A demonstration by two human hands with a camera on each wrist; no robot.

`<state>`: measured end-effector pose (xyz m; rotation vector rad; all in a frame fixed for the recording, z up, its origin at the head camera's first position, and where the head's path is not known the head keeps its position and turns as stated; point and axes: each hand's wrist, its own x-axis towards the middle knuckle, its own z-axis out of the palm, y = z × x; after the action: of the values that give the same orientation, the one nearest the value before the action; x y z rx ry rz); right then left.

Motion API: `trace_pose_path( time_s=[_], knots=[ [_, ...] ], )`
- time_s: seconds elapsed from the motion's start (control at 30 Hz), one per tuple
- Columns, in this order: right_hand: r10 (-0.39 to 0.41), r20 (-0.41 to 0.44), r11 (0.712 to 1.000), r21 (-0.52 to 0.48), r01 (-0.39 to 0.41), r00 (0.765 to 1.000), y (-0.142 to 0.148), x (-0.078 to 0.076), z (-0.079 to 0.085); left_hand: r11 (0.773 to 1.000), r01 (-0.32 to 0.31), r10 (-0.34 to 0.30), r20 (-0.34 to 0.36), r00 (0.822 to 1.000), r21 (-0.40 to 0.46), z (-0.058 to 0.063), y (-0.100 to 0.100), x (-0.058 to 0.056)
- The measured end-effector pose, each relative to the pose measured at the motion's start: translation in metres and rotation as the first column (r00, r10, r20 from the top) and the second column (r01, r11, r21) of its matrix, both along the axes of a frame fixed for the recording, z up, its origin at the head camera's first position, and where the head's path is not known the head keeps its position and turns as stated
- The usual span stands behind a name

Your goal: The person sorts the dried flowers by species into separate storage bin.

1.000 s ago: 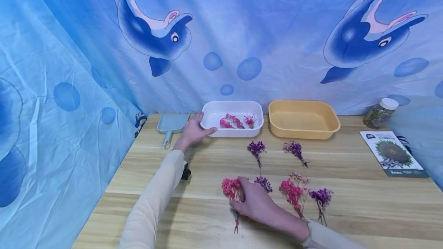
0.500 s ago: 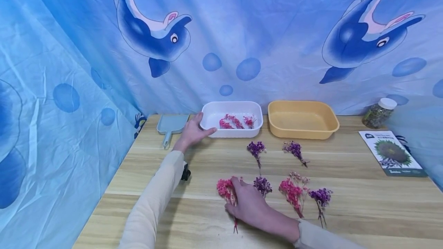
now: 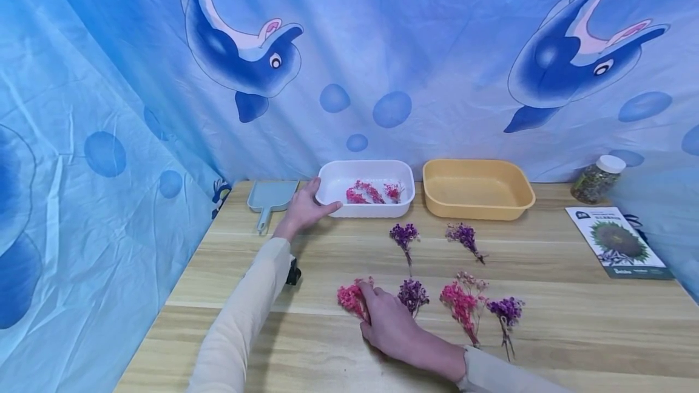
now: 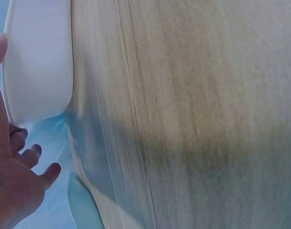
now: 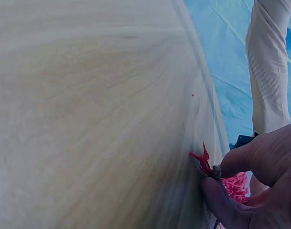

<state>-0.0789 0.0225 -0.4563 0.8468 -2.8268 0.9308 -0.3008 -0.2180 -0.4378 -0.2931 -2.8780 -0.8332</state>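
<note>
My right hand (image 3: 394, 327) pinches the stems of a small bunch of pink dried flowers (image 3: 352, 299) between thumb and fingers, low over the table. In the right wrist view the red stem ends (image 5: 204, 160) stick out past the fingertips, and the hand hides part of the blooms. At the back, my left hand (image 3: 303, 206) rests against the left end of a white plastic basin (image 3: 364, 211), thumb at its front rim and relaxed fingers along the side. Several pink sprigs (image 3: 367, 191) lie inside it. A purple bunch (image 3: 413, 296) lies right beside the right hand.
A yellow basin (image 3: 480, 211) stands right of the white one. Purple bunches (image 3: 405, 236) and another pink bunch (image 3: 461, 305) lie on the wooden table (image 3: 306, 332). A dustpan (image 3: 271, 196), a lidded jar (image 3: 597, 179) and a sunflower packet (image 3: 619, 241) sit toward the edges.
The right hand has shifted slightly left and drawn down along the pink bunch, now covering its stems; the blooms moved left and tilted. The left hand has stayed at the white basin.
</note>
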Motion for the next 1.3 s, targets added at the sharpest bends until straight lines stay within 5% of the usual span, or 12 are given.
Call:
trace_pose_path(
  time_s=[0.27, 0.67, 0.9, 1.3],
  knots=[
    [0.019, 0.031, 0.999, -0.05, -0.017, 0.999, 0.002, 0.0, 0.003, 1.0, -0.003, 0.003, 0.003, 1.0, -0.003, 0.001, 0.001, 0.0],
    [0.115, 0.053, 0.982, -0.158, -0.106, 0.992, 0.014, -0.007, 0.031, 1.0, -0.003, 0.003, 0.005, 1.0, -0.002, 0.001, 0.001, 0.0],
    [0.233, 0.196, 0.947, -0.27, -0.176, 0.952, 0.028, -0.027, 0.047, 1.0, 0.007, -0.006, -0.004, 1.0, 0.013, 0.002, 0.0, 0.0],
    [0.321, 0.147, 0.917, -0.293, -0.269, 0.936, 0.054, -0.073, 0.062, 1.0, 0.023, -0.023, -0.032, 0.999, 0.009, 0.002, 0.0, 0.002]
  ],
)
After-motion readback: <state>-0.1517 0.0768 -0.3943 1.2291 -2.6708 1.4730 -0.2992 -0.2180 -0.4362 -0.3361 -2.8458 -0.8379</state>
